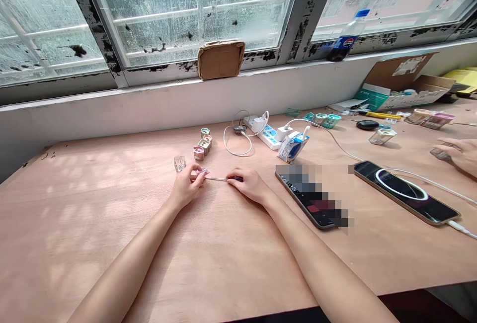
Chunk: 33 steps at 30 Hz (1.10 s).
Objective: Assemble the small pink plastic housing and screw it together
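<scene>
My left hand (185, 185) is closed on a small pink pencil sharpener piece (202, 170), pinched between thumb and fingers just above the table. In my right hand (250, 185) is a screwdriver (216, 179) with a dark handle. Its thin metal shaft points left and its tip meets the pink piece or lies right beside it; the exact contact is hidden by my left fingers. A clear sharpener case (179, 164) stands just beyond my left hand. Behind it, several small sharpeners stand in a group, among them a pink one (198, 153) and a green one (204, 132).
To the right lie a phone (305, 199) and another phone (406, 191) with a charging cable. A power strip (268, 134) and a small carton (293, 146) stand farther back. Another person's hand (462, 156) touches a sharpener case at the right. An open cardboard box (421, 94) sits behind.
</scene>
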Motion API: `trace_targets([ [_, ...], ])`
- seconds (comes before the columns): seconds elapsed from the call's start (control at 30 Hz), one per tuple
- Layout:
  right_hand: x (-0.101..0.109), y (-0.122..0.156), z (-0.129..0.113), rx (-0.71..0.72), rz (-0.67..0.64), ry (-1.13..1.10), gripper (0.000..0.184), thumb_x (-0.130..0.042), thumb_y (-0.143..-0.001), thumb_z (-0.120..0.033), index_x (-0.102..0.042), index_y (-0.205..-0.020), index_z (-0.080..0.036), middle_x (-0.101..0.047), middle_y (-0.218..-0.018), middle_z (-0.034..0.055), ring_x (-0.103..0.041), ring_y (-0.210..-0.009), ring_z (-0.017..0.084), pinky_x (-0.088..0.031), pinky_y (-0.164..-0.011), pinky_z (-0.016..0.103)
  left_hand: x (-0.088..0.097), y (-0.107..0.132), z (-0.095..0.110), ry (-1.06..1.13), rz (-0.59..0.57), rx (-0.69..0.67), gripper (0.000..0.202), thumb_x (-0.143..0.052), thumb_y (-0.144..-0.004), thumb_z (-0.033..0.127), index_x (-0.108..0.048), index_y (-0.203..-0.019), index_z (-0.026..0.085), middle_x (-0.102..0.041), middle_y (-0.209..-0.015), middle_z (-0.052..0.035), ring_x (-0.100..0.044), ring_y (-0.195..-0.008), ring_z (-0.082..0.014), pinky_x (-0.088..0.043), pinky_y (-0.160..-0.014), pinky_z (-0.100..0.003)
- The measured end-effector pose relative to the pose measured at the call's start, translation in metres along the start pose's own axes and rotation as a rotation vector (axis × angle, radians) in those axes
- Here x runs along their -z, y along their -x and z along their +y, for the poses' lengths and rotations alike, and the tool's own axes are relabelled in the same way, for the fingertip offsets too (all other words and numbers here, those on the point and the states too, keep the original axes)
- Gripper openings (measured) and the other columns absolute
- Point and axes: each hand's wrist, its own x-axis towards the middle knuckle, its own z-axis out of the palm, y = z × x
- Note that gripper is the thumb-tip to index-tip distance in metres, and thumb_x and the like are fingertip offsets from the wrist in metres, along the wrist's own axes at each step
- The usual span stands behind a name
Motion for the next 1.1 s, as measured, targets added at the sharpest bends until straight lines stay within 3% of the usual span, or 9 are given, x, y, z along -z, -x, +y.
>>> trace_targets([
  [0.5,0.0013,0.0014,-0.0037,-0.018,0.008,0.004,0.014,-0.061,-0.086,-0.02,-0.075,-0.087,-0.022,-0.072,-0.09,0.0058,-0.067,-0.085,0.02,-0.051,-0.078,0.031,-0.0005,0.0019,0.0017,-0.001,-0.001,-0.022,0.032,-0.064,-0.087,0.05,-0.052,-0.09,0.021,-0.064,-0.067,0.002,-0.071,-0.062,-0.0167,-0.058,-0.058,-0.025],
  [1.1,0.0019,0.0017,-0.0048,-0.009,0.008,0.021,0.015,-0.061,-0.085,-0.018,-0.075,-0.087,-0.021,-0.072,-0.09,0.0056,-0.067,-0.086,0.02,-0.051,-0.077,0.03,0.0025,0.0004,-0.0014,0.04,0.037,-0.011,0.037,-0.065,-0.085,0.055,-0.057,-0.094,0.02,-0.068,-0.07,-0.0001,-0.074,-0.07,-0.0195,-0.061,-0.059,-0.027],
])
